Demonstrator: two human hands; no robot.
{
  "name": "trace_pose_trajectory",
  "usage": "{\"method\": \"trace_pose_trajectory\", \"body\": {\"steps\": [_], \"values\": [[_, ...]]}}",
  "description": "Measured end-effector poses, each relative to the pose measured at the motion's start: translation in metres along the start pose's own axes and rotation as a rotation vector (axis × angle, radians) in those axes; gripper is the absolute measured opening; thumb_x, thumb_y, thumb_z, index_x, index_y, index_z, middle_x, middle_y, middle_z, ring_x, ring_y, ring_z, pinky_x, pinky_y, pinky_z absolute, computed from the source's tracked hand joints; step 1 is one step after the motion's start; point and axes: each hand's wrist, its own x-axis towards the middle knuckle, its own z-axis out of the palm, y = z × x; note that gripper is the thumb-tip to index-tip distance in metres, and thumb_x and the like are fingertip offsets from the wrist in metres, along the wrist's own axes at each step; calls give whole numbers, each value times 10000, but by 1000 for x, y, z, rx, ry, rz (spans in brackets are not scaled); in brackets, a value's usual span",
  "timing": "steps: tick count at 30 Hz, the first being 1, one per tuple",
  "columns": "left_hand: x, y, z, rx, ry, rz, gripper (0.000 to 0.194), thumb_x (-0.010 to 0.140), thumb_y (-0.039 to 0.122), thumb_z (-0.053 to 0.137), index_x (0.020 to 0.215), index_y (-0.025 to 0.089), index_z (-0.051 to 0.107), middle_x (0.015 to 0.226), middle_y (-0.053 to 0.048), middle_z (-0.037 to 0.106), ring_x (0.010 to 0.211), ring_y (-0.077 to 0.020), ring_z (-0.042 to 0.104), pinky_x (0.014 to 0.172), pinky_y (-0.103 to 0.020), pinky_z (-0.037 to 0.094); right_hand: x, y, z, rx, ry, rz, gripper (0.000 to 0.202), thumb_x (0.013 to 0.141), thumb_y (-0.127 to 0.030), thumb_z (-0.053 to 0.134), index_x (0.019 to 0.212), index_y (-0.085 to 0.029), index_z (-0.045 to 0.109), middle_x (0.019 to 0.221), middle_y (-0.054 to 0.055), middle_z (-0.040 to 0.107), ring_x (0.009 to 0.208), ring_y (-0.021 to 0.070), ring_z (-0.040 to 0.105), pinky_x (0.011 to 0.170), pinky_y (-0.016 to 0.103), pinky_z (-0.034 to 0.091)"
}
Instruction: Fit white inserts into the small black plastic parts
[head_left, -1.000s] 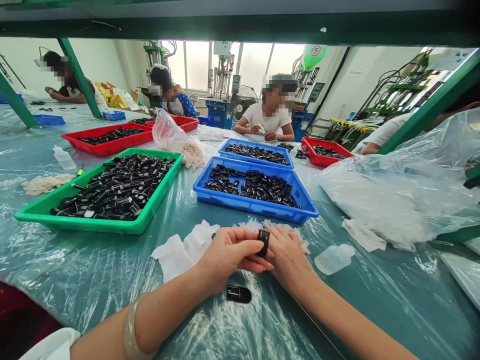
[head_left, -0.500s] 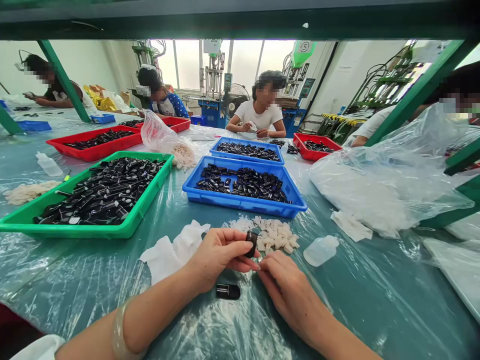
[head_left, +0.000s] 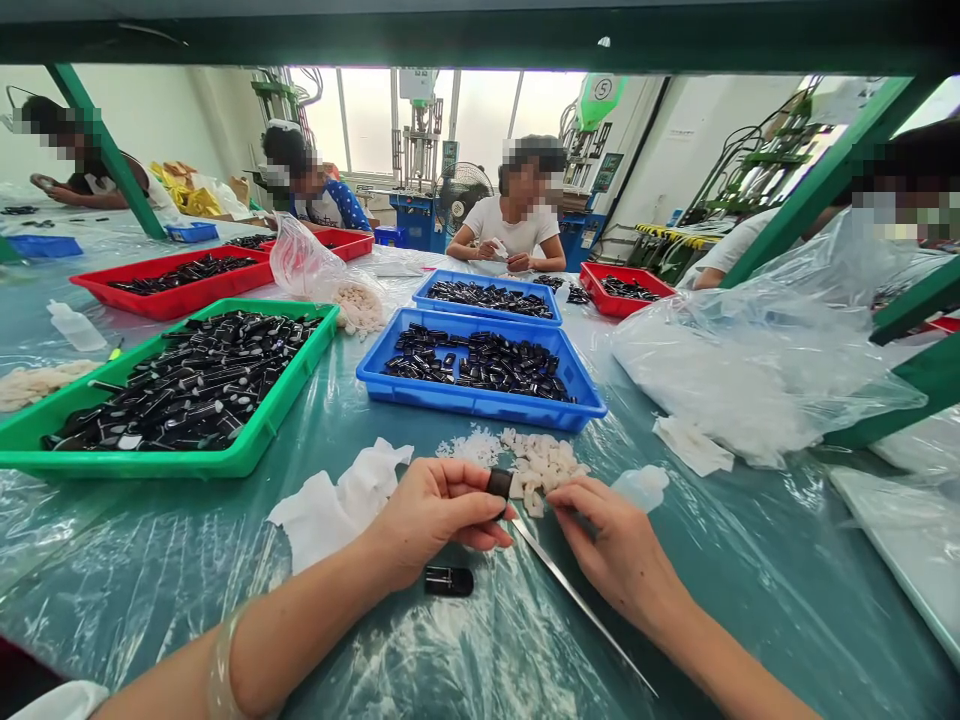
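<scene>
My left hand [head_left: 439, 510] is closed around a small black plastic piece [head_left: 499, 484], pinched between thumb and fingers. My right hand [head_left: 611, 530] is beside the pile of cream-coloured chunks [head_left: 544, 458], its thumb and fingertips drawn together; what they hold, if anything, is too small to make out. A thin metal tool [head_left: 581, 598] slants from near my left fingertips toward the lower right; whether it is held or lying on the table, I cannot tell. Below my left hand, another black piece [head_left: 448, 581] lies on the plastic sheet.
A blue tray [head_left: 480, 405] and a green tray [head_left: 247, 455] hold many black pieces. White cloth [head_left: 341, 500] lies left, a translucent bottle [head_left: 641, 487] right. Plastic bags [head_left: 757, 370] sit beside a green post [head_left: 817, 190]. Co-workers [head_left: 517, 225] sit across the table.
My right hand has moved away from my left, rightward to the cream-coloured pile's edge. The metal tool now shows between my hands. The black piece in my left hand has turned slightly.
</scene>
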Motion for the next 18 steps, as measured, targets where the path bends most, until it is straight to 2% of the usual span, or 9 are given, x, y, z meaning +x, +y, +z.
{"method": "trace_pose_trajectory", "body": {"steps": [7,12,18], "values": [[0,0,2,52,-3,-21,253,609,275,738,780,114,643,786,-87,705,607,-141,668,519,-170,484,2,-10,4,22,-125,13,142,820,-154,437,795,-197,570,762,51,561,698,182,565,596,301,476],[0,-2,3,63,-15,-40,244,601,269,742,756,114,635,764,-85,703,609,-137,664,525,-173,481,-2,-8,6,34,-114,93,150,822,-175,423,685,-194,480,729,56,551,660,191,542,559,317,452],[-2,-6,5,54,-82,-47,245,603,265,744,764,110,645,759,-79,693,611,-133,657,536,-181,486,-3,-20,-12,146,-65,199,141,830,-248,479,741,-184,568,684,23,618,624,158,592,565,274,475]]}}
